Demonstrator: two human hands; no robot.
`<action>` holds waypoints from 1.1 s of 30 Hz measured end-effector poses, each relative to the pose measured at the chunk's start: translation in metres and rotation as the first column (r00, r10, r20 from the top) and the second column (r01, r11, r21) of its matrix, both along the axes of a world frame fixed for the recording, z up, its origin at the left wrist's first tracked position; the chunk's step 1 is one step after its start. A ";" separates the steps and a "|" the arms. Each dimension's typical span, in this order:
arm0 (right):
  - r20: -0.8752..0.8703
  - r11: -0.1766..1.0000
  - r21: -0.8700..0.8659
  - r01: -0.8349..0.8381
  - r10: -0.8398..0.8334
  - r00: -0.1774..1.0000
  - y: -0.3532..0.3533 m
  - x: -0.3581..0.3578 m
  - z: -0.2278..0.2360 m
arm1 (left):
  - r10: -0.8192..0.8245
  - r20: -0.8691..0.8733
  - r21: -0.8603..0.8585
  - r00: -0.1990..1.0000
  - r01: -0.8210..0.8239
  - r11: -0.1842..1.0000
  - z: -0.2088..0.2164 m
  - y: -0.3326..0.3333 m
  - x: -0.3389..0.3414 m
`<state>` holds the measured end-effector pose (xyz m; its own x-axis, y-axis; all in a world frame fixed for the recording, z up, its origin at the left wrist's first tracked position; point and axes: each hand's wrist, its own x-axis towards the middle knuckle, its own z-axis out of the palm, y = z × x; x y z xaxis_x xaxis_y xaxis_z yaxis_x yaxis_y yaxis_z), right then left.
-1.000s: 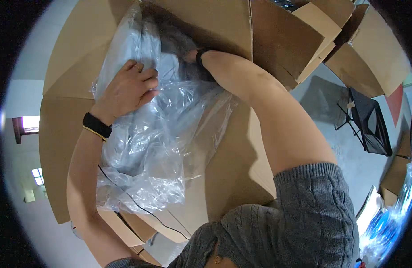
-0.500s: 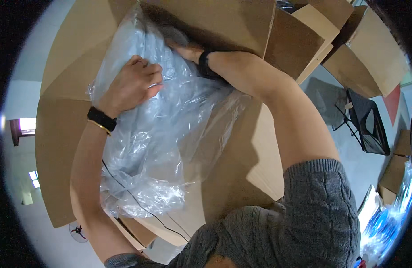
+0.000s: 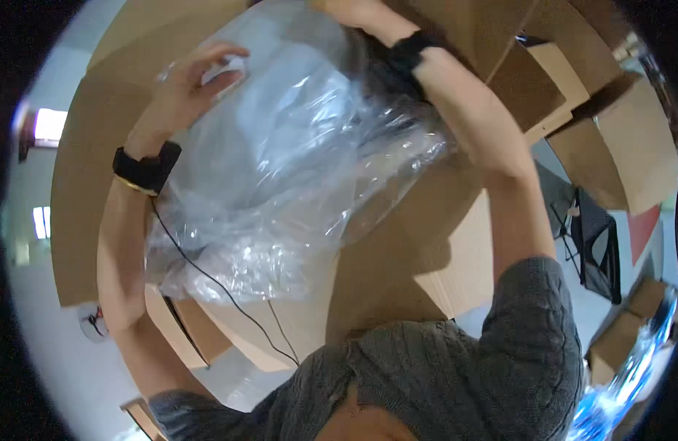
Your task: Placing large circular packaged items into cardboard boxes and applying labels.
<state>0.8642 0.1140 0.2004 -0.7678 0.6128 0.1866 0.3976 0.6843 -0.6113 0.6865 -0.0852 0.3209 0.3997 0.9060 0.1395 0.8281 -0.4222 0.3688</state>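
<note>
Inside a large open cardboard box point(image 3: 82, 191) lies a clear plastic bag point(image 3: 280, 147), spread wide over pale contents that I cannot make out. My left hand point(image 3: 188, 88) is at the bag's upper left side. Its thumb and fingers are curved and apart, with a gap between them. At the top edge of the view, my right hand point(image 3: 354, 11) reaches to the bag's far end; its fingers are cut off and blurred. Both wrists wear black bands, and a thin dark cable point(image 3: 214, 283) runs from the left one toward my body.
More open cardboard boxes point(image 3: 611, 140) stand at the upper right. A black folding chair point(image 3: 597, 250) is on the grey floor beyond my right arm. Blue and clear plastic wrapping point(image 3: 603, 411) lies at the lower right. Box flaps point(image 3: 192, 331) stick out below my left forearm.
My left hand has moved up and left, its fingers parting from the plastic they gripped. My right hand has gone farther up. The bag now looks wider and smoother at the top.
</note>
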 end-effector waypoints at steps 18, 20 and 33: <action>0.914 0.790 -0.396 -0.468 0.387 -0.120 -0.084 0.012 0.018 | -0.231 0.113 -0.637 0.966 0.249 0.729 -0.128 -0.091 -0.039; 0.963 0.776 -0.268 -0.571 0.240 -0.127 -0.067 0.016 0.014 | -0.226 0.145 -0.609 0.963 0.267 0.747 -0.129 -0.074 -0.022; 0.612 0.840 -0.509 -0.187 0.506 0.607 -0.122 0.038 0.070 | -0.168 -0.608 -0.758 0.776 -0.504 0.414 -0.056 -0.137 -0.079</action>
<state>0.9025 -0.0079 0.2705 -0.7251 0.1625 -0.6692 0.5854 0.6572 -0.4747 0.6078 -0.2225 0.2645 -0.0933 0.4328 -0.8966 0.9953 0.0162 -0.0957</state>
